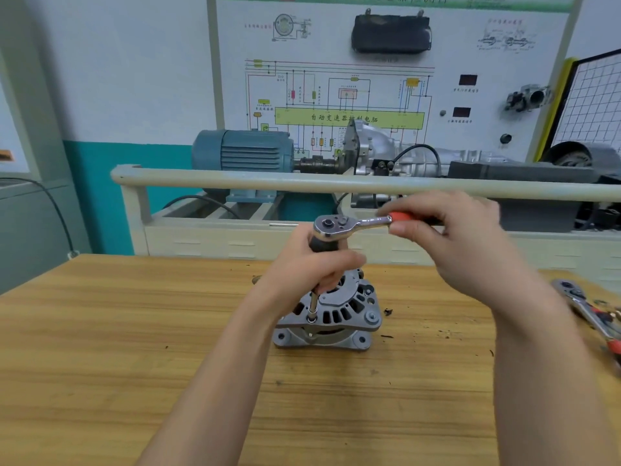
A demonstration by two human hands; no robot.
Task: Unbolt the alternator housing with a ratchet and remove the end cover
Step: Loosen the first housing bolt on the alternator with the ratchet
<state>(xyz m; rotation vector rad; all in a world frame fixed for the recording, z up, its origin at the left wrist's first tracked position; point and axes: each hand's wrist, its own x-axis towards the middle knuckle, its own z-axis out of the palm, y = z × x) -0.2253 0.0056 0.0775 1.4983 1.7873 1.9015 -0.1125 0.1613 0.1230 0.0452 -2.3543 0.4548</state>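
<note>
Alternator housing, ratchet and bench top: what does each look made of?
Alternator housing: likely cast aluminium, matte grey, with slotted vents. Ratchet: polished, probably chromed steel, mirror glints; its handle looks orange plastic or rubber. Bench top: wood or wood-look laminate, with visible grain.

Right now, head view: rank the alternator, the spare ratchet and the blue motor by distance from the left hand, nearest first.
1. alternator: directly below the left hand, on the wooden table.
2. spare ratchet: lying at the table's right edge, well off to the right.
3. blue motor: behind the rail on the training stand, farthest back.
</note>
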